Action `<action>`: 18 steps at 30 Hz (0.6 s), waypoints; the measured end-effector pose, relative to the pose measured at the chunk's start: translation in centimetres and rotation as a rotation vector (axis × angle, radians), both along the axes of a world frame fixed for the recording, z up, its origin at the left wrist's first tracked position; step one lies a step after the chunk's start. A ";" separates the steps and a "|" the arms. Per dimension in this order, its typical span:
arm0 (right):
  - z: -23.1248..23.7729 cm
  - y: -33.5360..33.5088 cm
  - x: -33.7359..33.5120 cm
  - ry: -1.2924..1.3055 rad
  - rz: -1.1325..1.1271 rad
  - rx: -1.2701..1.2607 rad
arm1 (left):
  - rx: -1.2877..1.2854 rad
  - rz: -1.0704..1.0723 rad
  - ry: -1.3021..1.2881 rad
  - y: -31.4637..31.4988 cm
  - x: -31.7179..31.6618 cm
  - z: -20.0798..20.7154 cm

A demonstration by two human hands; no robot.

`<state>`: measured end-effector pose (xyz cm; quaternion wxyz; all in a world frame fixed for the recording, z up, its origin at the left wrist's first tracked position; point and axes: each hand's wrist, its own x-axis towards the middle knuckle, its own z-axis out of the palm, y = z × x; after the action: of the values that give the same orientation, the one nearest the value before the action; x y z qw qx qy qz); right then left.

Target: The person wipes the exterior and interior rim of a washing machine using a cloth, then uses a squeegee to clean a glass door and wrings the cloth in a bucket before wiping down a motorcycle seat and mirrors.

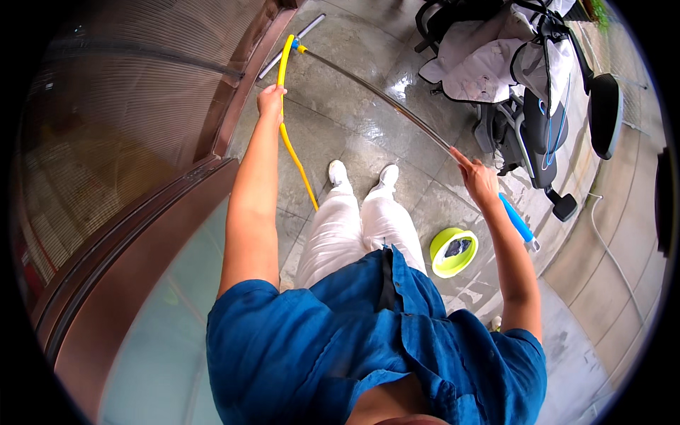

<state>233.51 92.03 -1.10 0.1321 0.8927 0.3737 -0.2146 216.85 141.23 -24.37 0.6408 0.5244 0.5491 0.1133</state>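
My left hand (pixel 270 101) is closed around a yellow hose (pixel 285 134), beside the brown door frame. The hose's upper end points away from me, and its lower part hangs down past my left leg. In my right hand (pixel 478 180) is the long metal pole of a floor squeegee (pixel 382 95), with the index finger stretched along it. The pole's blue grip (pixel 517 218) sticks out beyond my right wrist. At the far end, the squeegee's bar (pixel 312 26) lies on the wet tiles, and the hose's tip partly covers its blue and yellow joint.
Right of my legs stands a lime-green bucket (pixel 453 265) with something dark inside. A black-framed chair (pixel 542 127) draped with pale cloth (pixel 471 64) occupies the far right. A brown-framed glass door (pixel 134 283) lines the left. Wet grey tiles (pixel 322 92) reflect light.
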 end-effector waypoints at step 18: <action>11.0 -23.5 -4.5 -0.020 -0.197 -0.283 | -0.068 -0.098 -0.019 -2.0 -1.3 1.4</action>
<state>228.98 68.56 9.94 0.2386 0.8995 0.2493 -0.2680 215.58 139.27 -23.01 0.6683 0.5274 0.5201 0.0682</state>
